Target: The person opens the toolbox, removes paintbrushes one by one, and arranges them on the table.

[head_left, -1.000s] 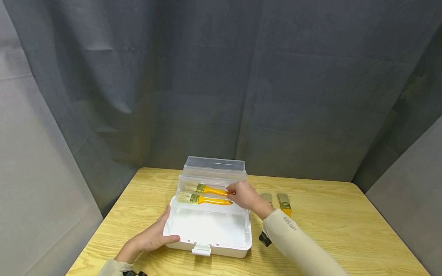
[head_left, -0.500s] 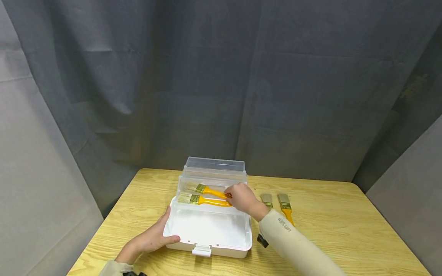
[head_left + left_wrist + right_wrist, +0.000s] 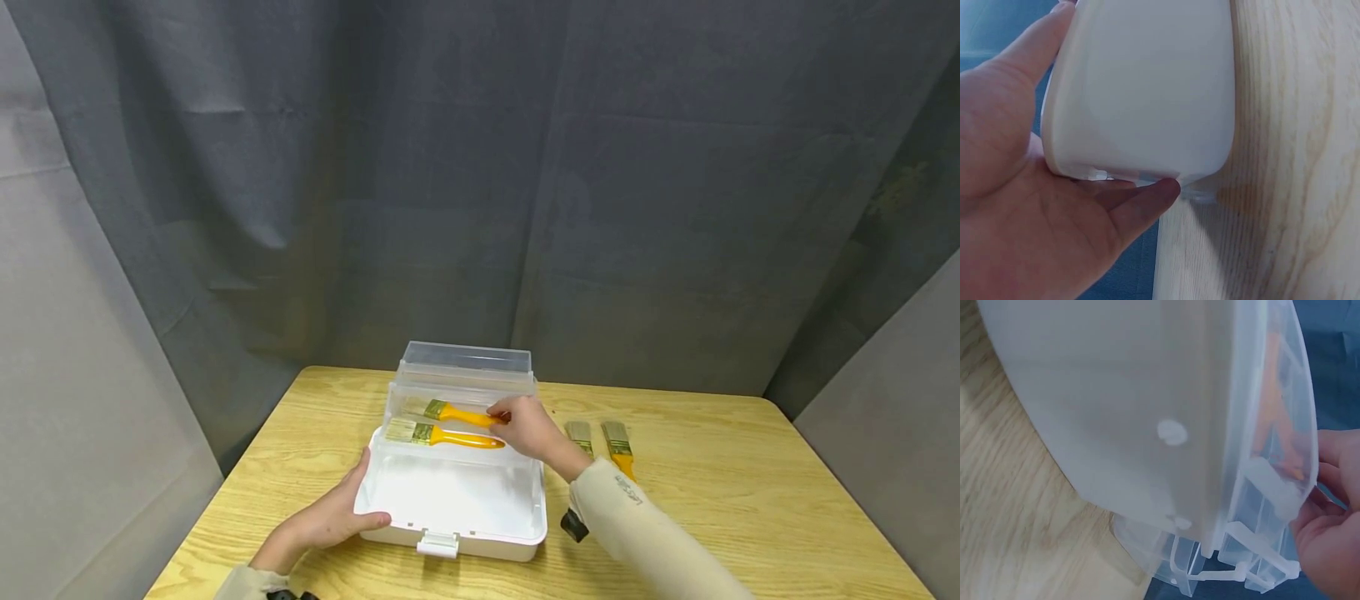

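Observation:
A white storage box [image 3: 491,546] stands open on the table, its clear lid and tray raised at the back. My left hand [image 3: 322,517] grips the box's left end, thumb on the front rim. In the left wrist view, fingers of that hand [image 3: 1041,212] curl round the end wall [image 3: 1147,81]. My right hand [image 3: 527,427] pinches the handle end of a yellow-handled paintbrush [image 3: 457,413] lying in the clear tray. A second paintbrush [image 3: 465,439] lies just in front of it. In the right wrist view, orange-looking handles [image 3: 1272,394] show through the tray wall.
Two more paintbrushes, a left one [image 3: 579,433] and a right one [image 3: 618,442], lie right of the box, partly hidden by the right forearm. A front latch [image 3: 438,544] hangs down. Wood-grain table [image 3: 750,500]; dark curtain [image 3: 637,208] behind.
The right hand, still at the paintbrush's handle, dips slightly forward and left, then returns; the handle end shifts toward the front paintbrush and back. The left hand and box stay still.

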`<state>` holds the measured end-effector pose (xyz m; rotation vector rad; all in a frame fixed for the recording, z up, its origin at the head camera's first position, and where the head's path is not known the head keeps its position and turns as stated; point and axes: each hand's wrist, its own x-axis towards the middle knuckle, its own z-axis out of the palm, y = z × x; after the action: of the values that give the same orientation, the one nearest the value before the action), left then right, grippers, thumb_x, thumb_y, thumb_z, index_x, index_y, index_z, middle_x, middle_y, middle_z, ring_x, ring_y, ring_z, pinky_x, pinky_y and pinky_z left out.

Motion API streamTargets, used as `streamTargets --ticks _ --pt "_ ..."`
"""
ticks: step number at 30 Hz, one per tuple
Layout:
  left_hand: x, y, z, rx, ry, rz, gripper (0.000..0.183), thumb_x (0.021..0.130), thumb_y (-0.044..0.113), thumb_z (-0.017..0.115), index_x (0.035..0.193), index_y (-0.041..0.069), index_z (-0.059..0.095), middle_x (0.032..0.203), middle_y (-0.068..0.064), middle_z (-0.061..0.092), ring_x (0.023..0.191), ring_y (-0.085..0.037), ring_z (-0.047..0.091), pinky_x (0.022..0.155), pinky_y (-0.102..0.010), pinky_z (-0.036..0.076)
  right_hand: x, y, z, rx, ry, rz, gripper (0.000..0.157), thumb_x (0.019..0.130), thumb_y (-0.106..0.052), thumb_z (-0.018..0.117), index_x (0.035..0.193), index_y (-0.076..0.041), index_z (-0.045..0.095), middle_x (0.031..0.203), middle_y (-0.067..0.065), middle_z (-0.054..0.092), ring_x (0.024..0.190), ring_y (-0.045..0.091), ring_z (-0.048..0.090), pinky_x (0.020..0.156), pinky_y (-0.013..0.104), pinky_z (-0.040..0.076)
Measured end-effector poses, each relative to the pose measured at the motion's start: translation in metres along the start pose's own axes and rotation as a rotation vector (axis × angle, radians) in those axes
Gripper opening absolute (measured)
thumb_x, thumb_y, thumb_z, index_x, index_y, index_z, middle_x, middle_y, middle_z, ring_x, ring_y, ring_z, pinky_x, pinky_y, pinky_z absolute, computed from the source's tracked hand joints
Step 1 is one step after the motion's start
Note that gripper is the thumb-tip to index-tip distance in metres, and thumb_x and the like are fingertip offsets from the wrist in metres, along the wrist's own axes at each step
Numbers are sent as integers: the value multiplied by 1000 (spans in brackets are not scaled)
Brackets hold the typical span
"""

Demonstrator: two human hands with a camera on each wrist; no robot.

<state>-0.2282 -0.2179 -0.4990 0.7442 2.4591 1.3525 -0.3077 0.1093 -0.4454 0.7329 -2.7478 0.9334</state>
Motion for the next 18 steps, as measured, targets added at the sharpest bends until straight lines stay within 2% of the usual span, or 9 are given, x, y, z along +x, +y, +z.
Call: streamTargets --ticks 4,10,18 --pt "-1 0 0 0 0 -19 113 85 30 71 144 -6 -18 151 -29 -13 138 -43 -5 107 -57 6 -1 3 0 129 51 49 19 80 -3 73 99 -3 74 96 7 70 82 17 65 70 27 54" --pt "-1 1 0 12 6 -26 111 85 26 71 144 -7 -18 151 -31 -13 138 -44 -5 107 -57 6 -5 6 -5 284 112 153 16 79 -2 74 94 -4 76 93 7 71 78 17 65 66 27 54" --pt "-3 3 0 12 0 -69 110 86 29 70 144 -7 -17 150 -32 -12 137 -45 -4 107 -60 7 -13 14 -17 482 85 267 20 82 -5 72 102 -2 73 99 10 70 84 19 65 73 33 54"
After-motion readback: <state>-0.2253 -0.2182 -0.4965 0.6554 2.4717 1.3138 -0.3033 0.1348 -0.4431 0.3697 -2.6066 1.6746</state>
